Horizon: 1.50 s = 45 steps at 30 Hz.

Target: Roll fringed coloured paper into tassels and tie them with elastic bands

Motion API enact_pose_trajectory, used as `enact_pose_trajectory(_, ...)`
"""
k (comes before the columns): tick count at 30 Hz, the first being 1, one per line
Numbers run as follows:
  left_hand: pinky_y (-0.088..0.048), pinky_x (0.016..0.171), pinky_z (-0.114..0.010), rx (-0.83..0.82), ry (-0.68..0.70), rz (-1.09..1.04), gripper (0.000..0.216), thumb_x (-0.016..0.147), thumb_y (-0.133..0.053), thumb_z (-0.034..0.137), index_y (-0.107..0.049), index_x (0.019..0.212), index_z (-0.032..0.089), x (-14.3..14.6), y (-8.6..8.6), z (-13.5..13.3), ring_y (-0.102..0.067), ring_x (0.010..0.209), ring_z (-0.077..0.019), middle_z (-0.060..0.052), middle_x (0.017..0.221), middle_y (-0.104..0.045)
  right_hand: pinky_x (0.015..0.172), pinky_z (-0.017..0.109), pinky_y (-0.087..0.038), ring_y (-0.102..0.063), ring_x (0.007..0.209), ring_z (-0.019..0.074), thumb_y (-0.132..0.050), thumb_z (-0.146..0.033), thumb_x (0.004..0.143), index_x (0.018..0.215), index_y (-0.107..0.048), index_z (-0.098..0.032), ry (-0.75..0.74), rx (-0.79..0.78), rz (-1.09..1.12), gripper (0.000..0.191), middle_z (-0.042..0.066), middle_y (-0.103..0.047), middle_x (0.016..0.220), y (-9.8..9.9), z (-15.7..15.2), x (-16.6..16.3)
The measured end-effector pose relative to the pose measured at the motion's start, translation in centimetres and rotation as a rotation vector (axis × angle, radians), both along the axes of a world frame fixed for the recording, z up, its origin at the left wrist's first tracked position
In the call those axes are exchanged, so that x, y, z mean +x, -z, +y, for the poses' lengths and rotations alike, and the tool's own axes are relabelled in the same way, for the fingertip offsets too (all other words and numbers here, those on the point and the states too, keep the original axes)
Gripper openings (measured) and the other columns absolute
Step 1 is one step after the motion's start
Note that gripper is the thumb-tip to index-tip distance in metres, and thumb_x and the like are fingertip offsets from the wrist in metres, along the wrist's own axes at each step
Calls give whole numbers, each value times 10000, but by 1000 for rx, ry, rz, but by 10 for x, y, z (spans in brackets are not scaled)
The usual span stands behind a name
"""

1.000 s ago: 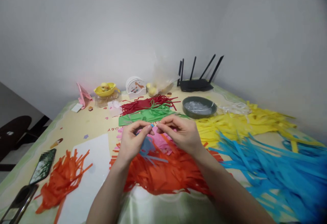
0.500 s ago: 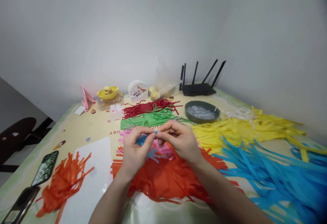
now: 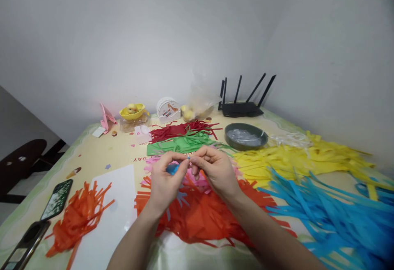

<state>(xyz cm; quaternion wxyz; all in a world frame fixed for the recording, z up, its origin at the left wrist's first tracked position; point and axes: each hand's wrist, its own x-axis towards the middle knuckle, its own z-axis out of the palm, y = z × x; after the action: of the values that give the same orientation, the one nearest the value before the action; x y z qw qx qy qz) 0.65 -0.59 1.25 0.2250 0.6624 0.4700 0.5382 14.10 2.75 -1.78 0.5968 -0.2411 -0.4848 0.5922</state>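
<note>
My left hand point(image 3: 164, 186) is closed around a blue fringed strip point(image 3: 172, 169), whose loose strands hang below the palm over orange fringe. At the strip's small blue tip, the fingertips of my right hand point(image 3: 217, 171) pinch together against those of my left. Most of the strip is hidden by the fingers. Under both hands lies a wide pile of orange fringed sheets point(image 3: 203, 216), with pink fringe point(image 3: 200, 184) just behind it. Green fringe point(image 3: 172, 145) and dark red fringe point(image 3: 181, 130) lie farther back.
Yellow fringe point(image 3: 301, 159) and a large blue fringe pile point(image 3: 335, 216) cover the right side. A dark round dish point(image 3: 246, 136) holds clear pieces, near a black router point(image 3: 241, 109). At left are a white sheet point(image 3: 107, 216), an orange tassel point(image 3: 76, 216) and two phones point(image 3: 57, 198).
The view has shifted slightly. Both hands stay together at the same spot, and the bit of blue between the fingertips shows smaller. The hanging blue strands have moved a little lower and left.
</note>
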Motion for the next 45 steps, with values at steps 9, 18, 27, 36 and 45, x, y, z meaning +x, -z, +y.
enact_pose_trajectory(9,-478,711,-257,-27,46,31,85,823,-623,219,-692,787,184,0,4,4,-635,736,-163,-29,758,-706,418,213,-463,-549,421,105,-749,-373,727,663,-629,-166,108,108,-199,248,-17,-606,484,-7,0,6)
enact_pose_trajectory(18,-490,738,-239,-46,116,-63,95,848,-617,248,-672,864,174,2,8,6,-655,796,-153,-39,830,-706,352,191,-269,-364,367,61,-763,-408,687,686,-643,-162,127,71,-223,274,-62,-471,428,-10,3,8)
enact_pose_trajectory(27,-489,681,-229,-22,42,-112,68,835,-628,247,-620,836,180,6,13,3,-652,743,-147,-25,787,-678,363,200,-252,-331,370,64,-727,-413,728,708,-635,-174,149,134,-252,256,-70,-433,424,-4,2,8)
enact_pose_trajectory(36,-480,660,-208,-11,67,-126,90,827,-645,250,-589,835,180,2,6,2,-645,709,-128,-10,771,-662,376,204,-298,-378,381,70,-734,-360,724,788,-715,-161,116,232,-344,210,-61,-460,437,-16,-3,18)
enact_pose_trajectory(45,-487,727,-246,116,34,-39,45,825,-652,230,-628,818,192,3,12,-2,-631,759,-146,-21,780,-678,360,193,-297,-393,364,67,-661,-345,808,792,-684,-147,99,247,-339,200,-54,-483,435,-16,-9,20)
